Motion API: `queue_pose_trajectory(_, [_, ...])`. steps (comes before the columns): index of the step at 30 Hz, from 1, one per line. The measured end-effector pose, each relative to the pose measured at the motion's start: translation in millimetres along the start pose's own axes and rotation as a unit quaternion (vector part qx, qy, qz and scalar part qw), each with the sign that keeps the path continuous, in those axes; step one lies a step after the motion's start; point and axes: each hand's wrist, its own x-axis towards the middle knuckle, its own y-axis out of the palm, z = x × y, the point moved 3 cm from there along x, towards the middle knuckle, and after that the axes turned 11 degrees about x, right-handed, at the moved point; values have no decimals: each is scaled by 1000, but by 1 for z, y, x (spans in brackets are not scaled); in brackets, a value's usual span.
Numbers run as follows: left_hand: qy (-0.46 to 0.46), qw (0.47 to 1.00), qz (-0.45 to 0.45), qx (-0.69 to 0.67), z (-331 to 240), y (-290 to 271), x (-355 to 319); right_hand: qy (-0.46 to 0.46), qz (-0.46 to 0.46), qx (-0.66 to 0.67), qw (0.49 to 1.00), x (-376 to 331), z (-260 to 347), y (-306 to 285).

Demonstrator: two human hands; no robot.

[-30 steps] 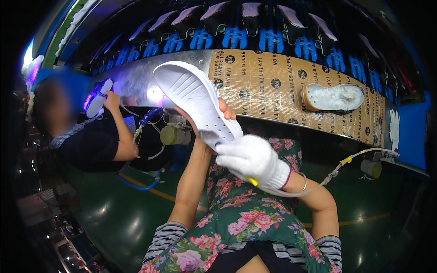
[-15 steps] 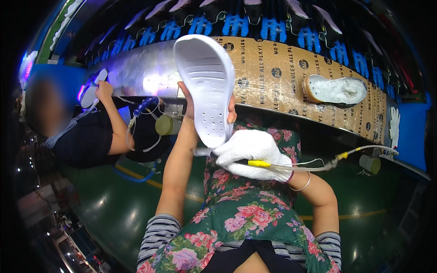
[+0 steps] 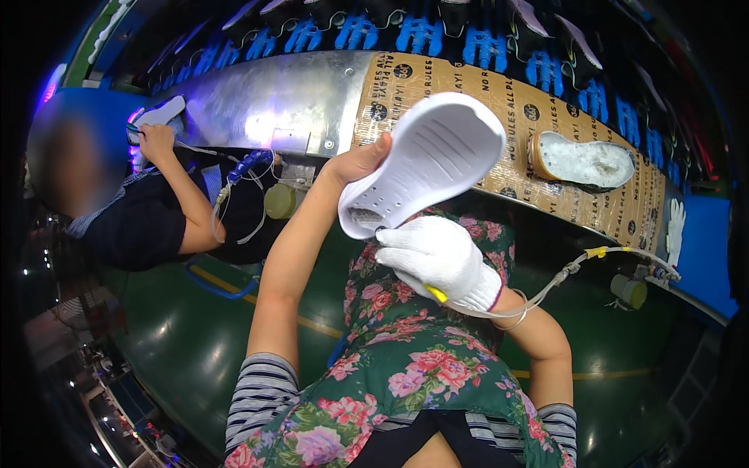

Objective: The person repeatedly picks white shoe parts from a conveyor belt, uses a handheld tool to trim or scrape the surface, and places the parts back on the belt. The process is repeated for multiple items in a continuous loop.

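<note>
A white shoe sole (image 3: 443, 148), hollow side up with a raised rim, slants from lower left to upper right. My bare left hand (image 3: 360, 162) grips its left edge, most of the fingers hidden beneath it. In a white knit glove, my right hand (image 3: 434, 253) is closed round a tube-fed brush (image 3: 435, 293) with yellow tape on it. The brush's dark front end shows at the sole's narrow lower end, against or just over the rim; I cannot tell which. Clear tubing (image 3: 538, 299) trails from this hand to the right.
Beyond the sole runs a metal bench (image 3: 242, 101), partly covered with printed brown cardboard (image 3: 445, 78). A whitish-coated sole-shaped piece (image 3: 587, 160) lies there. Shoe uppers hang on blue holders (image 3: 417, 35) behind. A co-worker's hand (image 3: 158, 143) holds another sole at left. A spare glove (image 3: 676, 230) lies far right.
The sole has swung from near upright to slanting right, its wide end now lower and farther right. My right hand has turned, bringing the brush from beside the narrow end to its rim.
</note>
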Motion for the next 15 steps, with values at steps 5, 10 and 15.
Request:
queue_pose_trajectory(5, [-87,982,-27,168,-11,4,5,-7,17,-4,1000,0,-2,3])
queue_pose_trajectory(10, [-79,980,-78,163,-9,-6,23,69,-55,64,994,5,-13,-11])
queue_pose_trajectory(15, [164,971,28,-171,-21,0,46,318,-251,290,867,-8,-29,-31])
